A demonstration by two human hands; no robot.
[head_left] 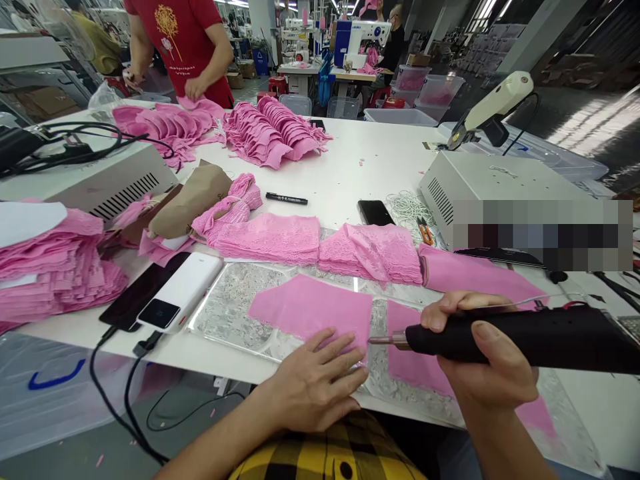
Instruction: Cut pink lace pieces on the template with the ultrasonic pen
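My left hand (320, 383) lies open, fingers spread, on the lower right part of a cut pink fabric panel (310, 307). Wrapped around a thick black handheld tool with a narrow metal tip (460, 339), my right hand (490, 353) is closed. The tip touches or sits just over the panel's right edge; I cannot tell which. Under the tool lies a second pink fabric piece (413, 363), partly hidden by the tool and hand. Both pieces rest on a clear patterned board (235, 307). Behind them are two stacks of pink lace fabric (270, 239) (375, 253).
A white power bank (183, 290) and a dark phone (145, 290) with cables lie at left. Grey boxes (500, 180) (100, 183) flank the table. Orange-handled snips (425, 231), a phone (376, 213) and a marker (287, 199) lie behind. A person in red (180, 47) handles pink pieces across the table.
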